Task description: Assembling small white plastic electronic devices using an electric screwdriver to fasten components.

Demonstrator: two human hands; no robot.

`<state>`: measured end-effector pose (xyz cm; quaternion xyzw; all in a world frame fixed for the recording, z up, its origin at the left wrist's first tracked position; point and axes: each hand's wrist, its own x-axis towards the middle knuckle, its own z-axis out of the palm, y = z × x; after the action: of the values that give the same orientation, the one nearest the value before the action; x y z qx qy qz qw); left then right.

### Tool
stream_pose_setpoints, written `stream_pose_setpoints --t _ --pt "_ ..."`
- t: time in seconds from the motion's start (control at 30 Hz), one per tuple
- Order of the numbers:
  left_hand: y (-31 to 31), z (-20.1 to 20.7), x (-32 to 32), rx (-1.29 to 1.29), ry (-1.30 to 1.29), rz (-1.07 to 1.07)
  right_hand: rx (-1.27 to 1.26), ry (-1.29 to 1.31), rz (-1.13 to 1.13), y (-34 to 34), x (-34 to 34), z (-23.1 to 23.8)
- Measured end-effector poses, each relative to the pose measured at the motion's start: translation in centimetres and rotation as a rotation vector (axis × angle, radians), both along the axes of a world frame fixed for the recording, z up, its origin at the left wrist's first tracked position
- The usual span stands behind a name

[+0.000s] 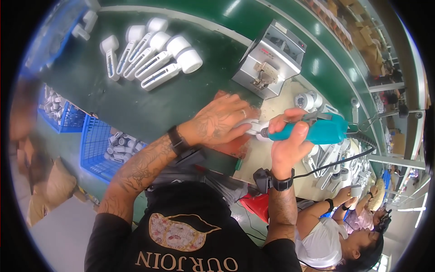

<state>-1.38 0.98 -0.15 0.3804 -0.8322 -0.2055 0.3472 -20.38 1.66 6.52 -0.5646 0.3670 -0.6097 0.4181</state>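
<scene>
My left hand [224,119] is closed on a white part [252,126], which looks like a handheld shower head and is mostly hidden by my fingers. A reddish pad [230,148] lies under that hand. In my right hand [290,144] is a teal electric screwdriver [319,129], held roughly level with fingers and thumb wrapped round its body. The driver's tip points left and meets the white part close to my left fingertips; the exact contact is hidden. A black cord [340,166] passes beside my right wrist.
Several white shower heads [158,61] lie fanned out at the far left. A grey screw feeder [269,61] stands beyond my hands. More white pieces [333,158] crowd the bench at right, near a co-worker [321,235]. Blue baskets [93,147] of white parts stand lower left.
</scene>
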Motion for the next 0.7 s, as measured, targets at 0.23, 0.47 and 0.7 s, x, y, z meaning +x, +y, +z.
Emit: stream_pose_setpoints --t 0.23,0.47,0.7 --pt "0.2 -0.2 0.3 -0.016 -0.055 0.018 -0.019 -0.004 0.039 -0.1 0.5 -1.7" --pt "-0.3 -0.2 -0.3 -0.007 0.028 -0.033 -0.062 -0.007 0.052 -0.2 0.1 -2.1" --pt "-0.1 0.4 -0.4 -0.329 0.103 -0.078 0.125 -0.142 -0.036 1.4 -0.1 -0.6"
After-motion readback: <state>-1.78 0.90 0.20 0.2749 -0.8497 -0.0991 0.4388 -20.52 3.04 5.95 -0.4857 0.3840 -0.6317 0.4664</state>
